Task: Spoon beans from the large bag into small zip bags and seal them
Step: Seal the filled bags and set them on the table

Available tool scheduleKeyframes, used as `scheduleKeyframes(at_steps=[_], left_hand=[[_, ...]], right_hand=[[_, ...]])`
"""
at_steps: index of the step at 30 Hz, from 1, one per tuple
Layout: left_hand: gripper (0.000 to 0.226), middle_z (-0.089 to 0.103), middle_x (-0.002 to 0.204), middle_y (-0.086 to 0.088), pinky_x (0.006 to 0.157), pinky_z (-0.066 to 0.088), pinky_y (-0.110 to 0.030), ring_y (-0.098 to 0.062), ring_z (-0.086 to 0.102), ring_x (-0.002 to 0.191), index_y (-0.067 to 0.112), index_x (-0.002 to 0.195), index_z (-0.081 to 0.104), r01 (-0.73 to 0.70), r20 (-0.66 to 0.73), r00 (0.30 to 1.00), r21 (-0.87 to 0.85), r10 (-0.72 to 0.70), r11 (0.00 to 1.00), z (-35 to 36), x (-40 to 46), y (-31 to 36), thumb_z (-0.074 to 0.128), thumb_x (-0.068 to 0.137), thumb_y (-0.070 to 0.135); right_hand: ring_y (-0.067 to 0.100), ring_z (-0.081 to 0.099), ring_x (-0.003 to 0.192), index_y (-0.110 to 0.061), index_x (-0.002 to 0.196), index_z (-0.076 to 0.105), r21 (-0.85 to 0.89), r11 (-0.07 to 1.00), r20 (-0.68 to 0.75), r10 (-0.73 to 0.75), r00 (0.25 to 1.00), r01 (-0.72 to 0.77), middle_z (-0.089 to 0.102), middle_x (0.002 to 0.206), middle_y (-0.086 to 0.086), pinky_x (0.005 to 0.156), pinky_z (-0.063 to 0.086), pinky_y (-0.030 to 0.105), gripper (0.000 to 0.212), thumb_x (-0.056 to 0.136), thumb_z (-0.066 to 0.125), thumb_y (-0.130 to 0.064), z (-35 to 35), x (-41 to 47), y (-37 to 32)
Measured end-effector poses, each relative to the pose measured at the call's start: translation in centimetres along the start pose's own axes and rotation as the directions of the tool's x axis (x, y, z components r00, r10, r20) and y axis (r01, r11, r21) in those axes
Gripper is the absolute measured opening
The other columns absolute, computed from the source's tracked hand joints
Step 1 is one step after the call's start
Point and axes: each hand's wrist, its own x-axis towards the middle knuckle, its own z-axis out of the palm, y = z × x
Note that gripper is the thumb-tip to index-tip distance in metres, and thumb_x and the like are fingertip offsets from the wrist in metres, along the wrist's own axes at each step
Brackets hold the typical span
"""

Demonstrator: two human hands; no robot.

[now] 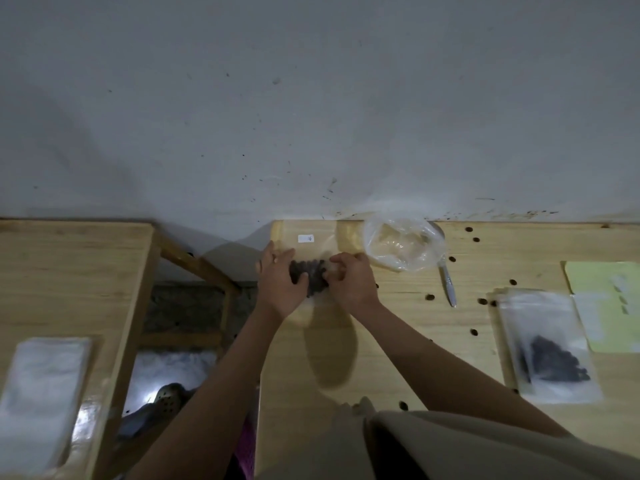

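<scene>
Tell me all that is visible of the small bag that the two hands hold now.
The small zip bag is clear, thin plastic, with a clump of dark beans showing through it. It lies low over the wooden table, near its far edge, left of the large crumpled bag. The left hand grips its left side and the right hand pinches its right side. Blur hides whether the zip strip is closed.

- Ahead of you a pale grey wall (311, 98) fills the upper half, flecked with dark specks that thicken toward its base.
- Two light wooden tables stand against it: the main table (433, 341) on your right, a second table (69, 282) on your left.
- Between them a gap shows a dim floor (194, 306).
</scene>
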Motion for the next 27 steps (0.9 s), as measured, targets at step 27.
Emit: scheduleKeyframes(at_steps=[27], left_hand=[[0.046, 0.05, 0.135, -0.004, 0.087, 0.04, -0.021, -0.014, 0.052, 0.117, 0.014, 0.133, 0.049, -0.074, 0.312, 0.934, -0.312, 0.176, 0.947, 20.6, -14.3, 24.2, 0.062, 0.089, 0.02]], right_hand=[[0.035, 0.049, 0.116, -0.008, 0.127, 0.052, -0.001, 0.904, -0.363, 0.398, 0.842, -0.428, 0.05, 0.126, 0.017, 0.091, 0.045, 0.041, 0.05, 0.085, 0.065, -0.031, -26.5, -10.7, 25.0]])
